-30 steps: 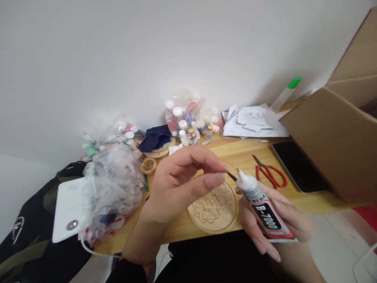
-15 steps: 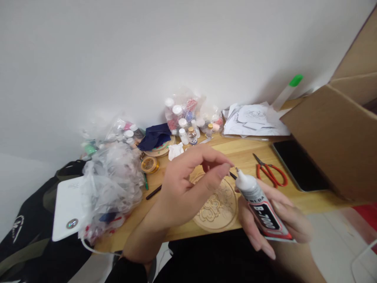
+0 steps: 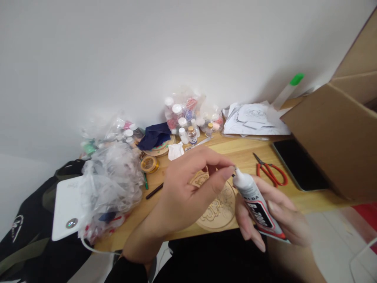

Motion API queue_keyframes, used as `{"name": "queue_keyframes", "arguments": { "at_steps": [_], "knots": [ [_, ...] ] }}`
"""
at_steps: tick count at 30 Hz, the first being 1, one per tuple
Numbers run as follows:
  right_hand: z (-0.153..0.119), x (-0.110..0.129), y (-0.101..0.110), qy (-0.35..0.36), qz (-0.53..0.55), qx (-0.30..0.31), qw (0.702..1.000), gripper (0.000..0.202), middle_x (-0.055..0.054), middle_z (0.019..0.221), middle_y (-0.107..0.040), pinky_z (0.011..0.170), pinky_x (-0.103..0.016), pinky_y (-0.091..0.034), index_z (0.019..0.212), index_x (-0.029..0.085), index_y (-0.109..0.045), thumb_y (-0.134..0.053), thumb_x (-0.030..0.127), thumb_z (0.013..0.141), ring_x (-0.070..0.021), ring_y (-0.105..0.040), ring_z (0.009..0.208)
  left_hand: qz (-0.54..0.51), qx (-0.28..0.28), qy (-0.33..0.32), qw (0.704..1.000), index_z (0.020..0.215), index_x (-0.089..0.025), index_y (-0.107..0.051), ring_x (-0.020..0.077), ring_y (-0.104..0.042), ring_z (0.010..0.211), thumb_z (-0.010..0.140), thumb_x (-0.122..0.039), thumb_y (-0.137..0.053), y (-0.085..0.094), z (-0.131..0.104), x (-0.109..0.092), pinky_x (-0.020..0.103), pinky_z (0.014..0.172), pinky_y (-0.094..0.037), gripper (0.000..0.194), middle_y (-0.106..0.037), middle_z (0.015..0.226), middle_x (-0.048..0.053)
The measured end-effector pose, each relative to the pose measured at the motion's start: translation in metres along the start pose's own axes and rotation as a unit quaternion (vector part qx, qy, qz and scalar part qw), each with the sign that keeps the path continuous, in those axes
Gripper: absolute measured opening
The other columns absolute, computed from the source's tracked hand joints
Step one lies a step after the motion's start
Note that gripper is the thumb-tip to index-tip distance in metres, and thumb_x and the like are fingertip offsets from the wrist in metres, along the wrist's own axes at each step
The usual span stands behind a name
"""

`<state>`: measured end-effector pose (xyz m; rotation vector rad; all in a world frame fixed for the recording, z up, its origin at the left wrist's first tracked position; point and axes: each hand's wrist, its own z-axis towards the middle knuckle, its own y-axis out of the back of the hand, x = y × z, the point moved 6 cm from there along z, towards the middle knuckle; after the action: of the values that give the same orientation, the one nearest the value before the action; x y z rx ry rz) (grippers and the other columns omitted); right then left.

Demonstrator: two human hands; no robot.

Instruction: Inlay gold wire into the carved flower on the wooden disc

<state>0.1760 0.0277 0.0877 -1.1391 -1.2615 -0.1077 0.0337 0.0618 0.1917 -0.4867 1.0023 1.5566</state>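
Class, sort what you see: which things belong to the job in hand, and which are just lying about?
In the job:
B-7000 tube, held in the right hand
patterned disc, probably

Lying about:
phone
cardboard box
plastic bag
navy cloth

Soft, fairly even light lay around the grip on the tube point(image 3: 260, 210), its source out of view. Beyond the grip, the wall point(image 3: 182, 70) glowed palest just above the bagged bottles point(image 3: 184, 114) and dulled to gray higher up. A soft-edged shadow darkened it near the cardboard box point(image 3: 330, 137), right of the grip. Lettering on the tube looked smeared, fine detail at the fingertips point(image 3: 228, 171) was mushy, and wide-angle stretching pulled at the box toward the frame's edge.
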Motion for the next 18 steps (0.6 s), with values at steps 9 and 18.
{"name": "queue_keyframes", "arguments": {
  "at_steps": [9, 18],
  "knots": [
    [0.0002, -0.0002, 0.0008, 0.034, -0.013, -0.046, 0.998, 0.053, 0.001, 0.069, -0.066, 0.036, -0.015, -0.028, 0.125, 0.023, -0.050, -0.066, 0.056, 0.087, -0.0038, -0.047, 0.036, 0.034, 0.009, -0.023, 0.999, 0.085, -0.020, -0.064, 0.0108, -0.059, 0.071, 0.093, -0.014, -0.061, 0.0008, -0.0005, -0.0017, 0.025, 0.065, -0.051, 0.010, -0.065, 0.074, -0.002],
    [-0.0025, 0.0014, 0.0020, -0.006, -0.011, -0.033, 0.999, 0.055, 0.000, 0.070, -0.067, 0.035, -0.013, -0.025, 0.127, 0.024, -0.048, -0.065, 0.058, 0.087, -0.0019, -0.041, 0.036, 0.104, 0.014, -0.044, 0.994, 0.087, -0.020, -0.061, 0.0098, -0.059, 0.072, 0.094, -0.014, -0.057, -0.0001, -0.0021, -0.0070, 0.024, 0.070, -0.053, 0.010, -0.065, 0.078, -0.002]
  ]
}}
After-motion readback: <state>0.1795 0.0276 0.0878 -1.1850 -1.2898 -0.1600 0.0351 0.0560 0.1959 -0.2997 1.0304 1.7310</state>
